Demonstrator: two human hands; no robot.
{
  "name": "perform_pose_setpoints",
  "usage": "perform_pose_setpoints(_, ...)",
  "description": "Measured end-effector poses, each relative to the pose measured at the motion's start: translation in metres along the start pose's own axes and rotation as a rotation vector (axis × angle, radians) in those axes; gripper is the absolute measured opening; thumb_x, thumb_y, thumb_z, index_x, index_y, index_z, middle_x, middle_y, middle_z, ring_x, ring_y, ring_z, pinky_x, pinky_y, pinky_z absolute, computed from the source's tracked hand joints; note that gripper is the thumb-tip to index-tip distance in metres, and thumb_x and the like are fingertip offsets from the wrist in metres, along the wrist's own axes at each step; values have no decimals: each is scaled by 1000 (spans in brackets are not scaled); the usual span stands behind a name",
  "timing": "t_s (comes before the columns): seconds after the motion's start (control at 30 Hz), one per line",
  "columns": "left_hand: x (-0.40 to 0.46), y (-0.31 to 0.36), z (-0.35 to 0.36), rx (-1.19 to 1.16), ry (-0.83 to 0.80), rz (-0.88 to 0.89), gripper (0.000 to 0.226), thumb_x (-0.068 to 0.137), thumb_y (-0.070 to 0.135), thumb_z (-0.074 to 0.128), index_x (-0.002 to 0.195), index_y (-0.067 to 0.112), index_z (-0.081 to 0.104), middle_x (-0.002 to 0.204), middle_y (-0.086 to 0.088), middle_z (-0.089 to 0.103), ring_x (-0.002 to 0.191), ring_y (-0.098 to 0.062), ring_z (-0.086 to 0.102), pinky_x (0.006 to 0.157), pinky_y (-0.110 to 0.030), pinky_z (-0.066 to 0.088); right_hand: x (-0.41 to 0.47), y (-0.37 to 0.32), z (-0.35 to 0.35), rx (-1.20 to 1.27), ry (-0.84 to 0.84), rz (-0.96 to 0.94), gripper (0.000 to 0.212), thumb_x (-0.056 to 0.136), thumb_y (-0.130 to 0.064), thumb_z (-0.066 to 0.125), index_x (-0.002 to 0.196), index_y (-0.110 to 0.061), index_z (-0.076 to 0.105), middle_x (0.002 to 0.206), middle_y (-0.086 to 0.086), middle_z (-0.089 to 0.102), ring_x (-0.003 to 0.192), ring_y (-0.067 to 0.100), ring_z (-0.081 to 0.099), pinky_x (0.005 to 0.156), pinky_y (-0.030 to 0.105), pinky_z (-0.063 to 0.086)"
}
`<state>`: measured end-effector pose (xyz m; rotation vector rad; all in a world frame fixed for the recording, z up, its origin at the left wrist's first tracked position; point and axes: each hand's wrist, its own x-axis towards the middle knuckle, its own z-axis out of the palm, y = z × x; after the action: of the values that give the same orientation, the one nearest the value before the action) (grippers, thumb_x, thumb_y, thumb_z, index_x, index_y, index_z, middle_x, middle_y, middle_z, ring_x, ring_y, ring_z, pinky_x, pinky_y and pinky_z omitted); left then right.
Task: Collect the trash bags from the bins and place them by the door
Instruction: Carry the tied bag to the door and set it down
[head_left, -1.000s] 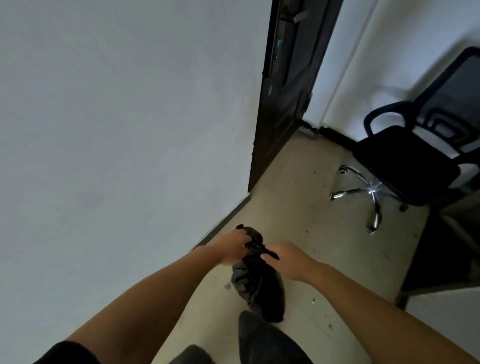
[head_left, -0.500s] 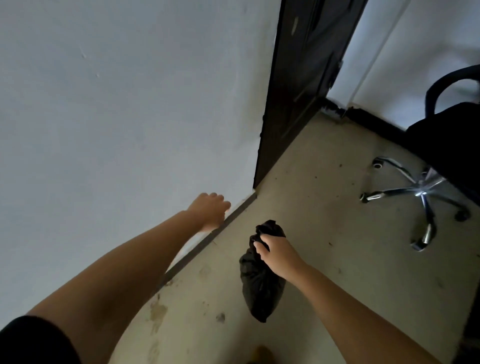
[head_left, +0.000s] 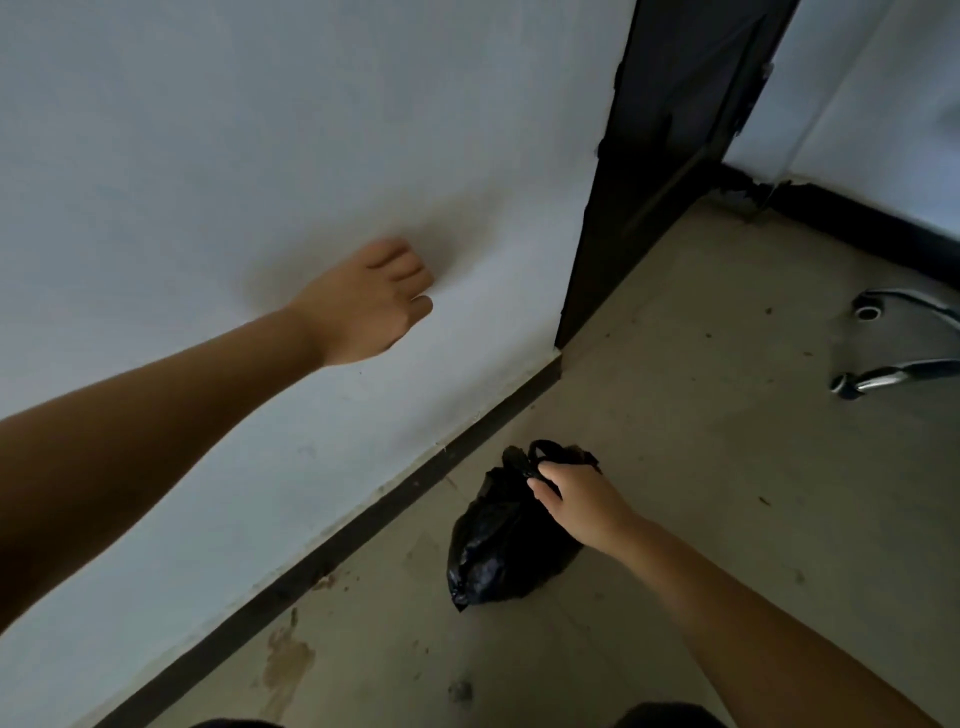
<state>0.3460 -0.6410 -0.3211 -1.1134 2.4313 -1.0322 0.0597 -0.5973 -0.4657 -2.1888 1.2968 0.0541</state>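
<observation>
One bag: a single black trash bag (head_left: 506, 540) sits on the floor (head_left: 701, 467) at about 6 o'clock in the view, close to the dark baseboard (head_left: 332, 551), its knotted top toward 12 o'clock
Two hands: both bare, one reaching from each side of the view
Right hand: the right hand (head_left: 579, 501) comes in from 5 o'clock and grasps the tied handles at the top of the trash bag, fingers curled round them
Left hand: the left hand (head_left: 369, 301) stretches out from 9 o'clock in front of the white wall (head_left: 208, 156), fingers loosely curled and holding nothing; whether it touches the wall I cannot tell
One door: a dark door (head_left: 670, 119) stands at 1 o'clock, its lower corner meeting the floor where the baseboard ends; the trash bag lies near it, toward 6 o'clock from that corner
Chair legs: two chrome legs of a chair base (head_left: 904, 343) show at 3 o'clock, each ending in a caster, well apart from the trash bag
Floor marks: one brown stain (head_left: 285, 660) at 7 o'clock beside the baseboard, plus scattered small dark specks
</observation>
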Motion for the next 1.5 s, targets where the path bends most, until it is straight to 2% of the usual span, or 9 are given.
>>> perform_pose_setpoints(0.33, -1, 1, 6, -49, 81, 1, 28, 83, 1, 37, 65, 7, 56, 71, -10, 56, 77, -31, 55, 92, -41, 39, -5, 5, -7, -116, -133, 119, 39, 100, -33, 38, 64, -22, 29, 68, -2, 39, 56, 12, 37, 54, 26, 28)
perform_pose_setpoints(0.43, -2, 2, 0, -101, 25, -33, 26, 82, 2, 40, 68, 7, 61, 75, -11, 60, 80, -32, 57, 98, -41, 36, -14, -5, -42, -170, -171, 171, 26, 99, -34, 42, 101, -13, 56, 109, 8, 56, 97, 25, 56, 78, 33, 43)
perform_pose_setpoints(0.5, -1, 2, -5, -156, -45, -48, 27, 81, 4, 40, 71, 6, 64, 78, -12, 62, 80, -32, 58, 100, -41, 33, -23, -14, -71, -186, -182, 189, 37, 97, -36, 44, 125, -12, 52, 125, 9, 55, 112, 27, 55, 88, 34, 45)
perform_pose_setpoints(0.6, 0, -3, -18, -291, -129, -48, 24, 77, 10, 46, 78, 7, 70, 82, -12, 65, 80, -32, 61, 99, -41, 34, -35, -30, -119, -204, -212, 174, 41, 97, -36, 44, 132, -14, 48, 132, 8, 53, 117, 26, 52, 94, 36, 44)
perform_pose_setpoints(0.67, 2, -13, -34, -395, -278, -45, 28, 81, 16, 50, 100, 11, 70, 99, -10, 66, 94, -29, 61, 103, -40, 36, -43, -41, -152, -237, -209, 160, 41, 97, -38, 44, 131, -16, 48, 132, 7, 52, 119, 25, 50, 97, 38, 43)
perform_pose_setpoints(0.77, 14, -34, -71, -624, -617, -77, 42, 96, 22, 37, 137, 16, 44, 132, -8, 52, 123, -26, 46, 109, -36, 33, -54, -59, -206, -287, -186, 157, 40, 96, -40, 45, 129, -18, 49, 132, 4, 53, 121, 25, 49, 100, 39, 39)
perform_pose_setpoints(0.9, 37, -70, -139, -962, -867, -240, 45, 98, 26, 38, 143, 20, 33, 143, -7, 43, 129, -25, 44, 106, -39, 39, -72, -93, -277, -319, -195, 137, 42, 97, -40, 42, 132, -17, 47, 135, 4, 51, 123, 25, 47, 103, 41, 37)
perform_pose_setpoints(1.2, 31, -134, -289, -1187, -729, -572, 42, 98, 32, 36, 139, 20, 36, 139, -7, 49, 121, -26, 51, 100, -41, 44, -137, -181, -402, -394, -79, 76, 38, 99, -36, 38, 130, -16, 47, 130, 6, 50, 119, 25, 49, 106, 42, 33)
perform_pose_setpoints(1.5, -17, -137, -375, -1114, -655, -694, 45, 99, 33, 36, 142, 19, 33, 143, -8, 45, 127, -27, 46, 103, -42, 42, -197, -213, -421, -432, 100, -52, 38, 99, -36, 36, 131, -16, 45, 128, 4, 53, 119, 24, 49, 102, 39, 38)
